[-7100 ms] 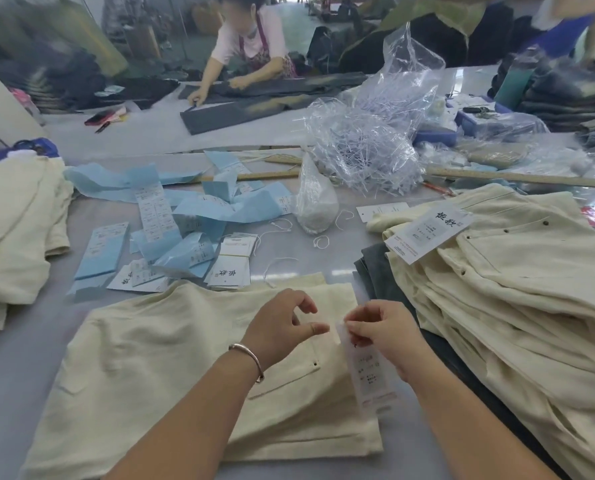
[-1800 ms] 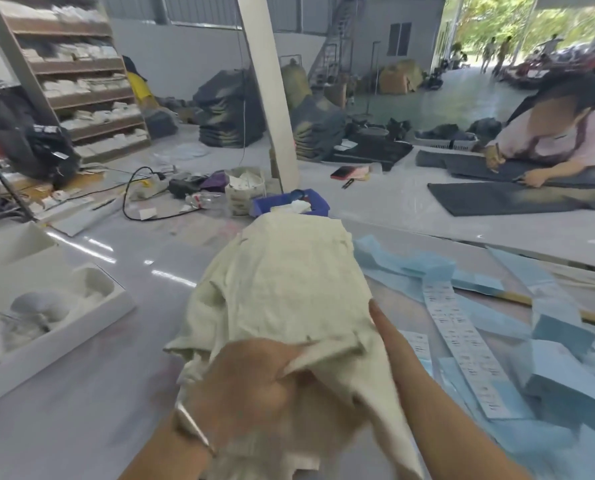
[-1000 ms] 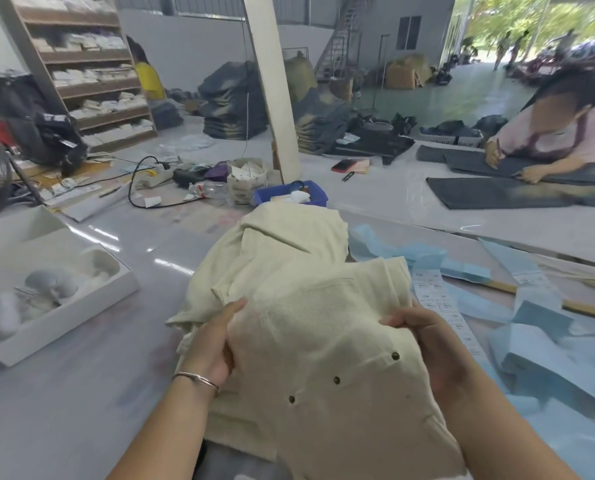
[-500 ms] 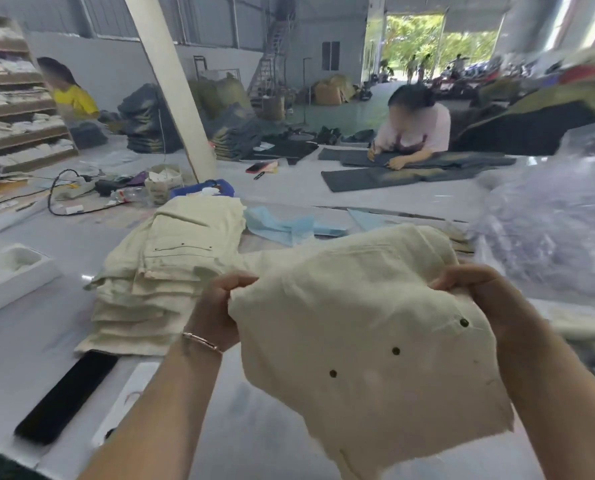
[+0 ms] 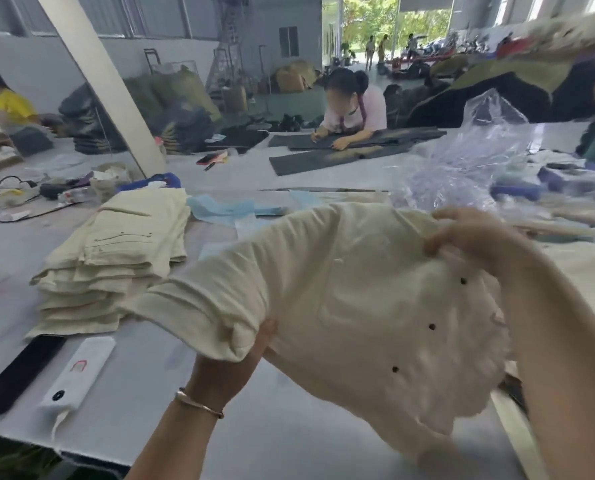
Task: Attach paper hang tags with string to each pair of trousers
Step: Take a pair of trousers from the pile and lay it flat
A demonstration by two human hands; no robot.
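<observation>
The left hand (image 5: 235,355) grips a fold of the cream trousers (image 5: 351,306) from below, fingers tucked under the cloth. The right hand (image 5: 476,244) pinches the top edge of the same trousers, fingers curled over it. Between the two hands the trousers hang in the air above the near edge of the table (image 5: 289,427), not yet lying flat.

This looks like the step of bringing a fresh pair to the work spot. Next, it seems, the trousers need to be laid down flat near this edge, so a tag and string can go on. No tag shows on this pair.

The cloth is soft, pale and a bit blurry. Three small dark dots run in a line on it; they may be buttons or holes.

Toward the left side of the table sits a stack of folded trousers (image 5: 116,258). Blue paper tags (image 5: 226,209) lie further back, and a clear plastic bag (image 5: 469,161) is toward the far right.
</observation>
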